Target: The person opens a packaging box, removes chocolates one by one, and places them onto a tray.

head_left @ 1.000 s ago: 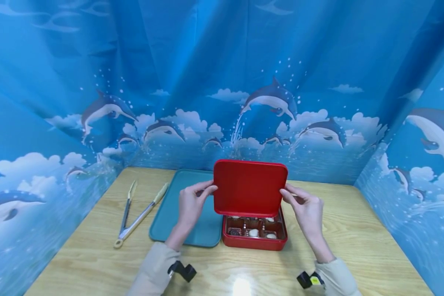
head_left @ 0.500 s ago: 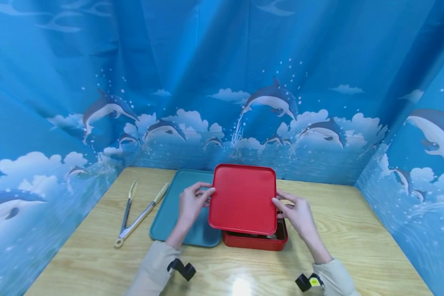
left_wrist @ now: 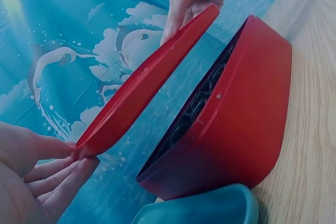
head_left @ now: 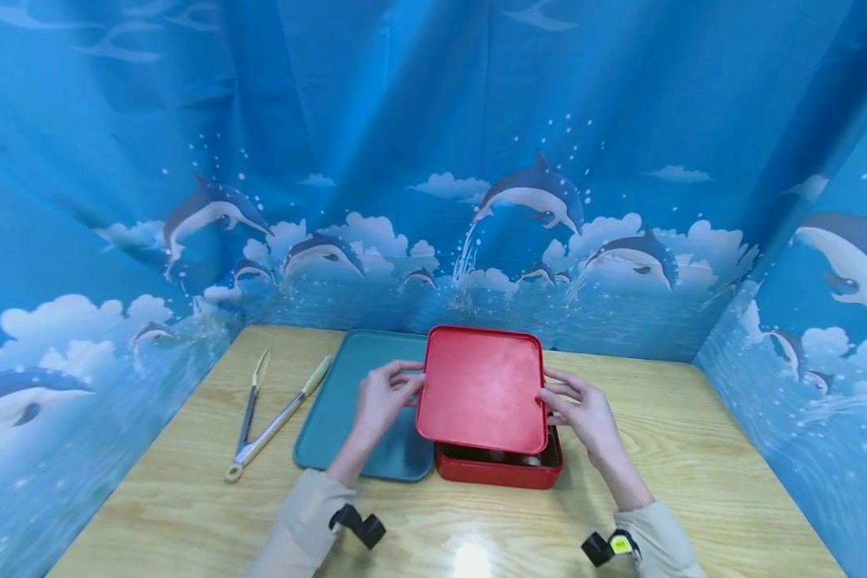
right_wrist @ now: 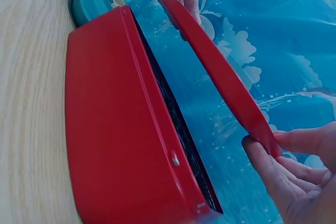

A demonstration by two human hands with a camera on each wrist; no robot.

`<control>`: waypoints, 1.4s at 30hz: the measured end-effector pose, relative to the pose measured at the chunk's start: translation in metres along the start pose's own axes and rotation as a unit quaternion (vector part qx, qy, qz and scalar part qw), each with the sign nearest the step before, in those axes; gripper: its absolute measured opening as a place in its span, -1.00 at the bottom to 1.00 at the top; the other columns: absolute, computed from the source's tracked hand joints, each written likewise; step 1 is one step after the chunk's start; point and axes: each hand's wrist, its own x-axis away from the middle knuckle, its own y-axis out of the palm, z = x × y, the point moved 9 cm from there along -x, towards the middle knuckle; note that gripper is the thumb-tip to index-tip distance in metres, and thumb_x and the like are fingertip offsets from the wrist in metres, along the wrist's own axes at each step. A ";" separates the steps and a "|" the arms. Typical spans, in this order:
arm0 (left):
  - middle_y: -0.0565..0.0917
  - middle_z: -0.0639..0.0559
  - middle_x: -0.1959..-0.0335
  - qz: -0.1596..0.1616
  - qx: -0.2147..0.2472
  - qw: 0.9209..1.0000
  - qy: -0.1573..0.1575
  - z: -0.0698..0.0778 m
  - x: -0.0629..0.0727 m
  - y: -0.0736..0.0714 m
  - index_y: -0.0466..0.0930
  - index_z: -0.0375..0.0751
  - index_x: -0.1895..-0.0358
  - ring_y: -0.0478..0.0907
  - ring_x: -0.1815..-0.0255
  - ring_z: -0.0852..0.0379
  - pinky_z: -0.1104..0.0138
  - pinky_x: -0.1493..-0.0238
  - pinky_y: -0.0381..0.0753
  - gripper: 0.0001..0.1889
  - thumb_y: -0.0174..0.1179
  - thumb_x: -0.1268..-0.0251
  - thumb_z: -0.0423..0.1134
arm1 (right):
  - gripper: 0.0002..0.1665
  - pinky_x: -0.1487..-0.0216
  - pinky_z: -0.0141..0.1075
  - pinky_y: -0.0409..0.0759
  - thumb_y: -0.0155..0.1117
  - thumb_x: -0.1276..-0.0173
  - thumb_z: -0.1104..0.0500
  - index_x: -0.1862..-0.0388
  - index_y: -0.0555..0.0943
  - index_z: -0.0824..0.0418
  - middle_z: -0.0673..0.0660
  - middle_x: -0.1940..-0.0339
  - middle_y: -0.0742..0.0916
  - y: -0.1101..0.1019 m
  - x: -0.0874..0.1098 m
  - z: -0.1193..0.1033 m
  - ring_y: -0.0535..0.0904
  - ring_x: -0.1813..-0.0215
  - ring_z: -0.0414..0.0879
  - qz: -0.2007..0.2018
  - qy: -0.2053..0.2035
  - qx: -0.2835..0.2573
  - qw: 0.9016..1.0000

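Note:
A square red lid hangs tilted above a red box, its flat side facing up toward me. My left hand pinches the lid's left edge between thumb and fingers. On the opposite edge my right hand pinches it the same way. Both wrist views show a gap between the lid and the open top of the box. Most of the box's inside is hidden under the lid; only a dark strip with pale bits shows at the front.
A teal tray lies on the wooden table, left of the box and partly behind my left hand. Farther left, tongs with cream tips lie spread apart. A blue dolphin-print curtain rises behind the table.
The lid has tipped from nearly upright, underside showing, to a flatter tilt over the box, covering the compartments seen earlier. Over the last half second, both hands shifted slightly right with it.

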 end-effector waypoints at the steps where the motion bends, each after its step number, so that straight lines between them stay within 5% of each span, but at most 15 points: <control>1: 0.79 -0.26 0.20 -0.007 0.004 1.000 0.000 0.000 0.000 0.003 0.72 -0.37 -0.03 0.80 0.24 -0.07 0.27 0.35 0.76 -0.73 0.36 -0.32 -0.34 | -0.37 0.19 -0.26 0.75 0.31 -0.47 0.21 -0.43 0.42 0.41 0.38 -0.18 0.68 -0.002 0.000 0.001 0.72 0.21 -0.34 0.001 0.004 0.002 1.000; 10: 0.74 -0.32 0.00 -0.066 0.042 0.997 -0.005 0.012 0.002 0.039 0.64 -0.41 -0.18 0.76 0.07 -0.13 0.20 0.13 0.75 -0.64 0.31 -0.35 -0.39 | -0.33 0.11 -0.38 0.70 0.28 -0.50 0.12 -0.45 0.39 0.44 0.36 -0.30 0.62 -0.036 0.002 0.002 0.69 0.15 -0.42 0.011 0.002 0.032 0.999; 16: 0.74 -0.33 0.02 -0.086 0.058 0.994 0.013 0.022 0.002 0.070 0.65 -0.44 -0.16 0.75 0.05 -0.16 0.24 0.15 0.75 -0.65 0.31 -0.35 -0.40 | -0.30 0.12 -0.41 0.69 0.31 -0.48 0.09 -0.43 0.40 0.48 -0.18 -0.05 0.73 -0.069 0.009 0.003 0.69 0.16 -0.42 0.028 -0.011 0.033 0.999; 19: 0.75 -0.28 0.04 -0.092 0.042 0.995 0.017 0.027 0.002 0.086 0.67 -0.40 -0.16 0.76 0.08 -0.13 0.29 0.17 0.75 -0.65 0.33 -0.34 -0.39 | -0.28 0.15 -0.43 0.69 0.32 -0.47 0.10 -0.42 0.38 0.53 -0.40 0.10 0.69 -0.086 0.012 0.007 0.69 0.18 -0.43 0.037 -0.012 0.031 0.999; 26: 0.77 -0.08 0.01 -0.102 -0.021 0.995 0.007 0.036 0.004 0.125 0.70 -0.21 -0.19 0.78 0.14 0.07 0.35 0.22 0.73 -0.62 0.38 -0.31 -0.30 | -0.28 0.20 -0.45 0.68 0.28 -0.50 0.12 -0.41 0.34 0.59 -0.46 0.18 0.67 -0.122 0.014 0.015 0.68 0.21 -0.46 0.053 -0.015 0.051 0.997; 28: 0.77 -0.04 0.00 -0.109 -0.045 0.993 0.014 0.039 0.005 0.137 0.69 -0.18 -0.20 0.78 0.14 0.13 0.40 0.24 0.70 -0.60 0.39 -0.30 -0.30 | -0.30 0.20 -0.44 0.68 0.24 -0.53 0.13 -0.43 0.32 0.57 -0.35 0.10 0.70 -0.132 0.015 0.019 0.66 0.22 -0.47 0.053 -0.003 0.077 0.996; 31: 0.76 -0.05 -0.03 -0.125 -0.065 0.989 0.032 0.045 0.008 0.158 0.66 -0.22 -0.23 0.77 0.13 0.15 0.45 0.25 0.68 -0.56 0.40 -0.28 -0.33 | -0.34 0.18 -0.42 0.68 0.13 -0.58 0.15 -0.47 0.29 0.54 0.09 -0.15 0.72 -0.145 0.016 0.027 0.61 0.21 -0.53 0.044 0.018 0.133 0.990; 34: 0.75 -0.07 -0.05 -0.138 -0.084 0.986 0.045 0.049 0.012 0.176 0.64 -0.25 -0.25 0.77 0.11 0.16 0.46 0.21 0.67 -0.53 0.41 -0.27 -0.33 | -0.39 0.18 -0.40 0.68 0.04 -0.60 0.20 -0.48 0.28 0.51 0.49 -0.36 0.51 -0.156 0.018 0.031 0.53 0.22 -0.59 0.040 0.029 0.188 0.981; 42: 0.77 -0.09 0.08 -0.145 -0.179 0.971 0.068 0.053 0.016 0.220 0.64 -0.30 -0.22 0.76 0.16 0.19 0.42 0.06 0.63 -0.53 0.43 -0.24 -0.31 | -0.44 0.24 -0.39 0.68 0.04 -0.57 0.27 -0.44 0.31 0.53 0.57 -0.30 0.52 -0.186 0.023 0.045 0.48 0.27 -0.61 0.050 0.034 0.242 0.968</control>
